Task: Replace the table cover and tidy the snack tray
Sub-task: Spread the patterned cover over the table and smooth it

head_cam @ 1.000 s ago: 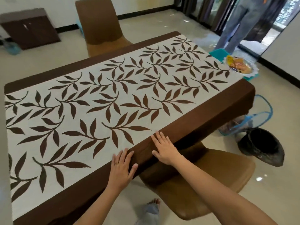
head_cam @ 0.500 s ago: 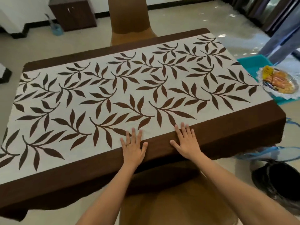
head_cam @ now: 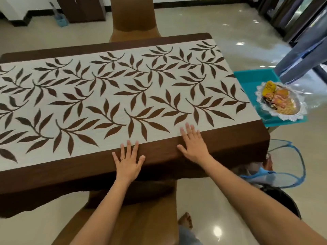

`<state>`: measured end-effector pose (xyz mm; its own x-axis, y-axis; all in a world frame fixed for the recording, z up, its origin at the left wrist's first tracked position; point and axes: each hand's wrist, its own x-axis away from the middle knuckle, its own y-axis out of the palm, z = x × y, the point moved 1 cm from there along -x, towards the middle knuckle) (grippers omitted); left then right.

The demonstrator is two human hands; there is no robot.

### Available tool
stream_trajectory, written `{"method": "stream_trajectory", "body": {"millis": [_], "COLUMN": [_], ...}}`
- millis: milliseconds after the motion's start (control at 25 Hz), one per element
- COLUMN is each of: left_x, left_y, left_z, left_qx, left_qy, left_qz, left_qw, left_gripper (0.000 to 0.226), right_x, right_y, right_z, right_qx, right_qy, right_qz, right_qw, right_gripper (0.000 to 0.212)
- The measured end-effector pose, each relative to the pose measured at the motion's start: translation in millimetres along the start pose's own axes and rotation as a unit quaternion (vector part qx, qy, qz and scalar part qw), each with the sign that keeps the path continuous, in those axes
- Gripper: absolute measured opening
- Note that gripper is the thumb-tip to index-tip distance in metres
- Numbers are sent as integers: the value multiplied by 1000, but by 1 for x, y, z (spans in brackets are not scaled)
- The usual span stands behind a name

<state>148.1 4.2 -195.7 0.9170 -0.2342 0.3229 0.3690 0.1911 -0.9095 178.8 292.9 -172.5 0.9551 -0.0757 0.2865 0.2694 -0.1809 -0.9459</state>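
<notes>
A table cover (head_cam: 109, 96), cream with brown leaf prints and a dark brown border, lies spread over the whole table. My left hand (head_cam: 127, 160) rests flat on the brown border at the near edge, fingers straight and spread. My right hand (head_cam: 193, 143) lies flat on the same border farther right, its fingertips reaching the cream part. A snack tray (head_cam: 281, 100), a silver dish with a lacy rim holding yellow and orange snack packets, sits on a teal stool (head_cam: 251, 78) just past the table's right end.
A brown chair (head_cam: 132, 16) stands at the far side and another (head_cam: 134, 225) under my arms. A blue-handled bag (head_cam: 290, 156) and a black bin (head_cam: 283, 198) are on the floor at right. A person's legs in jeans (head_cam: 304, 57) stand beyond the stool.
The view swung so the table now lies squarer before me. Both hands stayed flat on the near border and spread farther apart, the right one sliding toward the table's right end.
</notes>
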Motion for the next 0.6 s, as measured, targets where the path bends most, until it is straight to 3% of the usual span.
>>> {"method": "stream_trajectory", "body": {"millis": [160, 400, 600], "left_x": [2, 21, -18], "left_y": [2, 6, 2], "left_z": [-2, 39, 108], "left_qx": [3, 46, 56], "left_qy": [-20, -54, -4], "left_qz": [-39, 39, -1], "left_qw": [999, 997, 998], "left_gripper": [68, 72, 70], "right_x": [17, 38, 24], "right_y": [-1, 8, -20], "right_z": [81, 82, 158], "right_qx": [-30, -64, -74], "right_qy": [88, 68, 161], "right_qz": [-83, -61, 28], "right_qw": [992, 994, 984], "right_gripper": [81, 78, 77]}}
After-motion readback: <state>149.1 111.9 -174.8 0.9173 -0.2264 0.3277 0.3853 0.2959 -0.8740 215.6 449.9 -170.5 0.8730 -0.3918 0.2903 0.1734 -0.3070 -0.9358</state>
